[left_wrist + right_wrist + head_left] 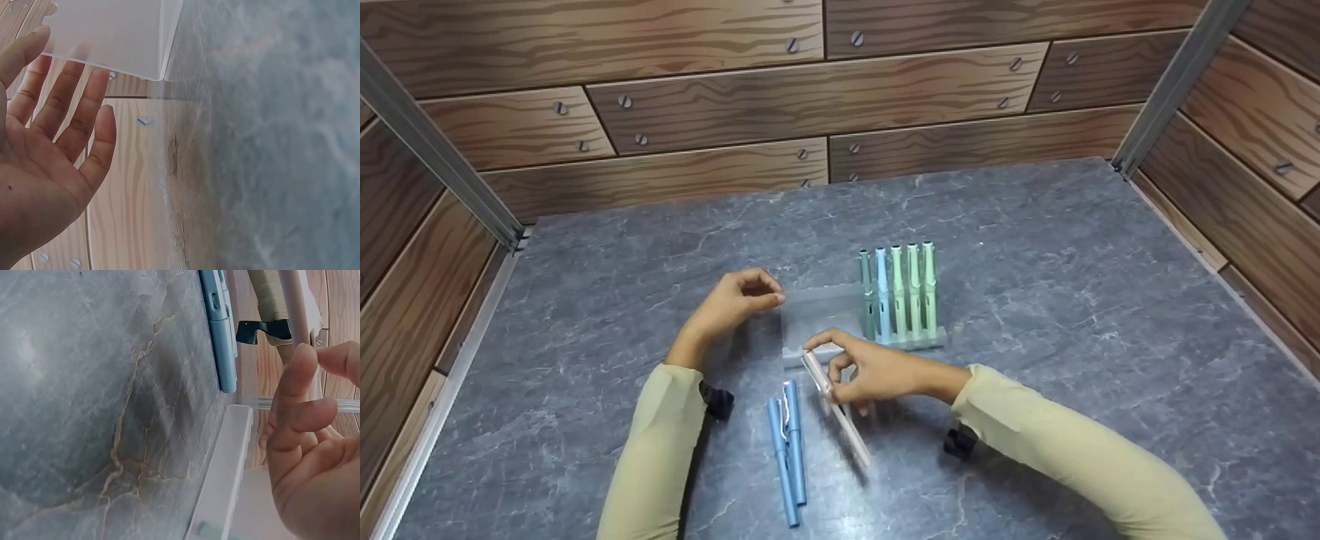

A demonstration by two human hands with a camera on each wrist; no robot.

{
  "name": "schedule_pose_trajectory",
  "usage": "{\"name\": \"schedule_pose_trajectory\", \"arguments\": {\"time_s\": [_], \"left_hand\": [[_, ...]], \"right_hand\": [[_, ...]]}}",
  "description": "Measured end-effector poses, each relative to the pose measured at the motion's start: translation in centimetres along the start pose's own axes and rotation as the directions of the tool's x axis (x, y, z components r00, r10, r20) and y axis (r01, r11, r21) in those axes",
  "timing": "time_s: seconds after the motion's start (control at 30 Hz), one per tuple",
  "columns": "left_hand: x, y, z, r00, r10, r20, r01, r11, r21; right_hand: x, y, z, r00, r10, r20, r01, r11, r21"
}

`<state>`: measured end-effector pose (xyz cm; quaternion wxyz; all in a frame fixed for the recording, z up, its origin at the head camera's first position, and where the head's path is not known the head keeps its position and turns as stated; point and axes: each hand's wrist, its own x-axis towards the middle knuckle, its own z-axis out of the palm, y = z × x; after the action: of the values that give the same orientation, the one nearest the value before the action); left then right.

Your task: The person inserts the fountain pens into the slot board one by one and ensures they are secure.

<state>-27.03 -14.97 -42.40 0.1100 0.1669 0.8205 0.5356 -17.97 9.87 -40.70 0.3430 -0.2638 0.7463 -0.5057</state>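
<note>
Bearings: head view, twelve o'clock pointing away from the person.
Left hand (735, 300): thumb and fingertips pinch the left edge of the clear stand (821, 315), the thumb on one face, fingers behind the panel.
Right hand (877, 375): thumb and forefinger grip the pale pink pen (853, 436) in a narrow pinch, just short of the stand's front lip.
Pink pen: at the right hand's eight o'clock side and between four and five from the left hand; it slants, one end toward eleven, the other toward five.
Blue pens (796, 457): two, side by side on the desk (1057, 300), near the pink pen, between seven and eight from the right hand.
Stand: at three o'clock from the left hand, twelve from the right; its right half carries five upright pens, one dark green (865, 277), one light blue (882, 289), three light green (914, 289).
Room: broad stretches of desk toward nine from the left hand and two from the right; the hands are well apart from the side edges.
Edges: the wood-patterned wall (720, 112) borders the desk at twelve, with metal posts (1174, 94) at its far corners, ten and two.
</note>
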Motion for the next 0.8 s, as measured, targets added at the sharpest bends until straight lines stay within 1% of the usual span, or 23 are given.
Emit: {"name": "schedule_pose_trajectory", "arguments": {"time_s": [0.1,0.3,0.43,0.57,0.8], "left_hand": [[0.0,0.0,0.0,1.0,-0.004,0.001,0.004,1.0,-0.008],[0.2,0.0,0.0,1.0,-0.018,0.011,0.018,1.0,-0.004],[0.1,0.0,0.1,1.0,-0.013,0.004,0.013,1.0,-0.008],[0.0,-0.1,0.1,1.0,-0.009,-0.003,0.009,1.0,-0.007],[-0.1,0.0,0.1,1.0,0.001,-0.011,-0.001,1.0,0.002]], "right_hand": [[-0.1,-0.1,-0.1,1.0,-0.021,-0.007,0.021,0.999,0.025],[-0.2,-0.6,-0.4,0.998,-0.046,-0.045,0.049,0.996,0.069],[-0.2,-0.9,-0.9,0.994,-0.085,-0.069,0.091,0.992,0.091],[-0.2,-1.1,-1.5,0.988,-0.11,-0.104,0.119,0.989,0.085],[-0.3,-1.3,-2.6,0.979,-0.122,-0.165,0.13,0.991,0.034]]}}
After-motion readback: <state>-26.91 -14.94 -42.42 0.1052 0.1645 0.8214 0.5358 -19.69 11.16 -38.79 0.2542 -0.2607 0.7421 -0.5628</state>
